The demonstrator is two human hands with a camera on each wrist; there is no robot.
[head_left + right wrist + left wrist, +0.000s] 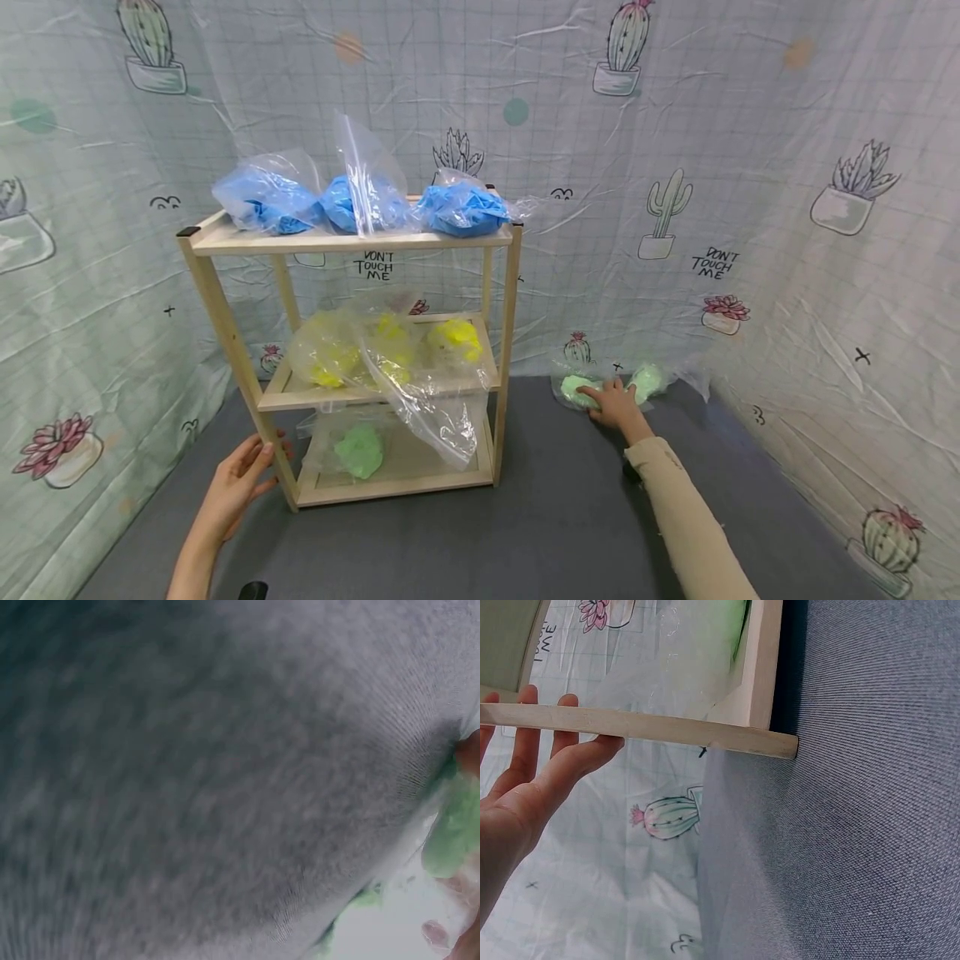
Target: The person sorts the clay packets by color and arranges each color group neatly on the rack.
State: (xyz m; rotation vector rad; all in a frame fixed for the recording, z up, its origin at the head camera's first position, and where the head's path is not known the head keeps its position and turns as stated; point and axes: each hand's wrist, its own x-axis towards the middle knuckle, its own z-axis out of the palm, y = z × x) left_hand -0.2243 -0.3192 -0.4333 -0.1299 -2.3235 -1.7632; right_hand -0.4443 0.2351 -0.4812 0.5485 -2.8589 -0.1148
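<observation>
My left hand point(236, 479) grips the front left post of a small wooden shelf point(393, 492); in the left wrist view the fingers point(527, 742) pass behind the post point(660, 726) and the thumb lies along its near side. At the back right of the table, my right hand point(617, 408) pinches a clear plastic bag with a pale green lump point(577, 390). Part of that green lump point(454, 832) shows between finger and thumb at the right wrist view's edge. A second bag with a pale green lump point(647, 382) lies just right of the hand.
Clear bags with blue contents point(461, 208) line the top shelf. The middle shelf bears bags with yellow contents point(390, 342), one hanging over its front edge. A green bag point(360, 450) sits on the bottom shelf. A cactus-print sheet point(825, 292) surrounds the dark table point(540, 533).
</observation>
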